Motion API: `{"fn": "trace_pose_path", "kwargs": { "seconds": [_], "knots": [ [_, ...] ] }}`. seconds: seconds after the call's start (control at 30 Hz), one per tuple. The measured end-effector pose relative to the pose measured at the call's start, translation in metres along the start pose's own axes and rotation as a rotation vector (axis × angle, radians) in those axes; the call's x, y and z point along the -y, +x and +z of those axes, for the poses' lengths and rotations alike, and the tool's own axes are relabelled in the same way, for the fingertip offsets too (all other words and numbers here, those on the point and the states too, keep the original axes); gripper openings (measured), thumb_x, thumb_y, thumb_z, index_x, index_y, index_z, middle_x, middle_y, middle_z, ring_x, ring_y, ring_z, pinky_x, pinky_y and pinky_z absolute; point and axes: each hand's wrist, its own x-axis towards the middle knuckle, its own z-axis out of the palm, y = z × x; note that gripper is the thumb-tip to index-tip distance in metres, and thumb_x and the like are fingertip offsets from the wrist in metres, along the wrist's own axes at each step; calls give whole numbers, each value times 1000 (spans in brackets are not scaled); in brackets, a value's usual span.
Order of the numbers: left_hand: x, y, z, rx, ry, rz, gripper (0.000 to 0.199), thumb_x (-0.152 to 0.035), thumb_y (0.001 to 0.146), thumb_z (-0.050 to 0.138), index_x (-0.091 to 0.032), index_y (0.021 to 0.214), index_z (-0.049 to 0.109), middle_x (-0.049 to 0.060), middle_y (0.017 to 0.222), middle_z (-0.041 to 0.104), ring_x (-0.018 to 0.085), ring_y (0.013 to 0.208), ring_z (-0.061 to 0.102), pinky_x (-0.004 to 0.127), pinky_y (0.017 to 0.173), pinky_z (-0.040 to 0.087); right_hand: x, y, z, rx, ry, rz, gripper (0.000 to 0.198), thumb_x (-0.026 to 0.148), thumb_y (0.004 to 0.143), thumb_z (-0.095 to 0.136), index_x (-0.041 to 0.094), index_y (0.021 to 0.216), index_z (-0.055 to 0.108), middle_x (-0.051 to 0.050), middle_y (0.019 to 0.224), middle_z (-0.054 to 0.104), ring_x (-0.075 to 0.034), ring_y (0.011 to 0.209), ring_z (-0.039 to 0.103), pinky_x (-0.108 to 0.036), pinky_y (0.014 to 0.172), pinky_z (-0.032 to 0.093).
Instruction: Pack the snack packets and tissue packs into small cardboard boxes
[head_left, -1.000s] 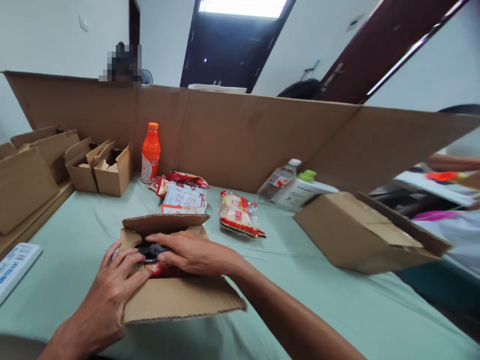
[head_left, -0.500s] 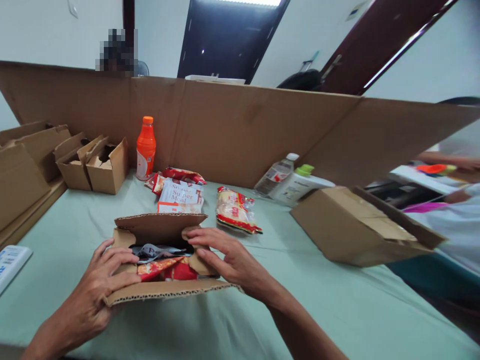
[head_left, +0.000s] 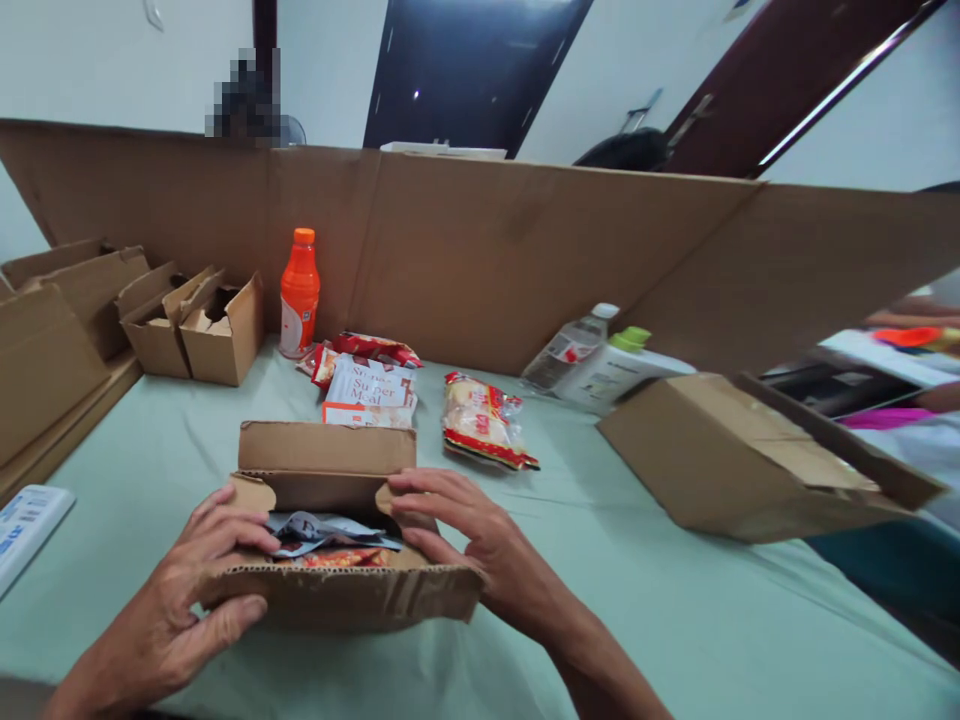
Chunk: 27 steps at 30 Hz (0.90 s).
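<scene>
A small cardboard box (head_left: 345, 598) with its top flaps raised sits in front of me. Inside lie a grey-blue packet (head_left: 322, 530) and a red-orange packet (head_left: 349, 557), partly hidden by the front flap. My left hand (head_left: 199, 585) grips the box's left side, fingers over the side flap and thumb against the outside of the front flap. At the other end, my right hand (head_left: 469, 535) is curled over the right side flap. Beyond the box are a white "Super Meal" packet (head_left: 371, 385) and a clear packet with red trim (head_left: 484, 420).
An orange bottle (head_left: 300, 295) stands at the back beside small cardboard boxes (head_left: 221, 340). A clear bottle (head_left: 570, 350) and a white bottle with green cap (head_left: 615, 370) lean behind a larger box (head_left: 697, 460). A cardboard screen (head_left: 465, 260) borders the table.
The box's front flap has tipped down towards me and its back flap now leans away. My left thumb has come round onto the front flap. The view has shifted slightly.
</scene>
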Motion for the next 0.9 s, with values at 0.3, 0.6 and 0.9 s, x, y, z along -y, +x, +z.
{"fn": "trace_pose_path", "kwargs": {
  "seconds": [0.3,0.6,0.9],
  "knots": [
    [1,-2,13,-224,79,-133,32,-32,96,59,-34,128,53,5,150,48,30,142,44,50,113,45,-17,-4,18,-277,45,22,17,30,94,65,29,108,74,-5,108,78,-24,107,70,-44,93,57],
    [5,-8,32,-317,-14,-351,68,-46,97,56,-40,155,22,9,161,30,39,147,36,68,114,37,-36,3,19,-600,441,369,47,44,84,74,27,127,66,-11,129,70,-27,110,69,-43,88,58],
    [12,-7,37,-301,-40,-340,52,-46,97,56,-36,145,38,9,163,27,39,149,33,65,114,39,-7,3,30,-400,488,171,34,49,98,56,27,89,80,-7,99,79,-25,102,72,-45,97,56]
  ]
}}
